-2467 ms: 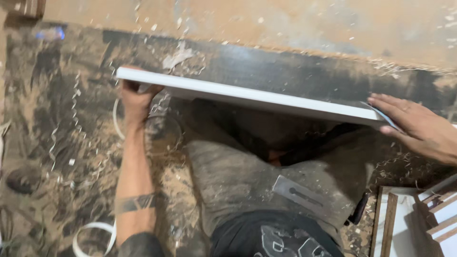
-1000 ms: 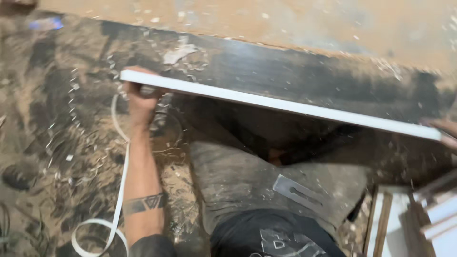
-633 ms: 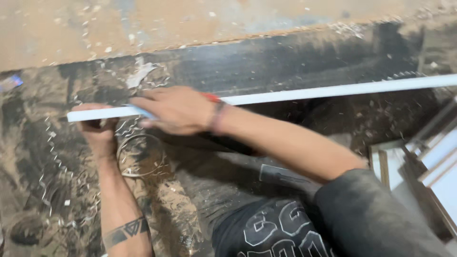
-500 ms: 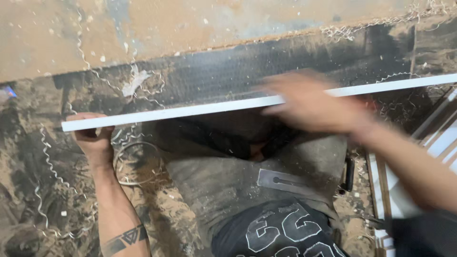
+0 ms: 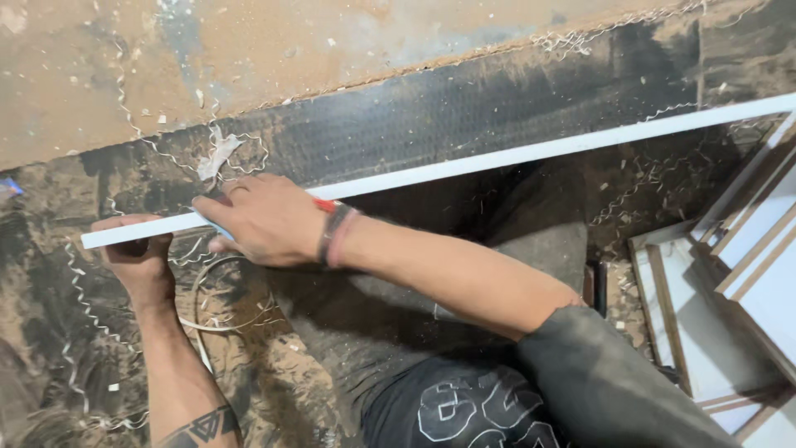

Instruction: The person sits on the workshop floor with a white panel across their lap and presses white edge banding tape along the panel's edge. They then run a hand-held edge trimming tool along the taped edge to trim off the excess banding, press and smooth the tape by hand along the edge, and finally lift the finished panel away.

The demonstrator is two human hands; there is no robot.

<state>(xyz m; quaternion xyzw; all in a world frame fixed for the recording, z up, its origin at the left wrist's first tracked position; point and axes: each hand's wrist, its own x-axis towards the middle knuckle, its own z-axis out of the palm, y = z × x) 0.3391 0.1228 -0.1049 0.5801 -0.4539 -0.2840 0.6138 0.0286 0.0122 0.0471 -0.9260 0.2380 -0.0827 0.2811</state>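
So there's this long thin white-edged board (image 5: pixel 514 153) held on edge, running across the frame from lower left up to the right edge. The left hand (image 5: pixel 141 261) is clamped around its left end from below. The right hand (image 5: pixel 265 220) lies on the board just right of that, fingers closed over a small light-blue thing I can't make out. Under the board: dark floor (image 5: pixel 497 108) buried in sawdust and curly shavings (image 5: pixel 79 274). Stacked white panels (image 5: pixel 746 265) sit below its right end.
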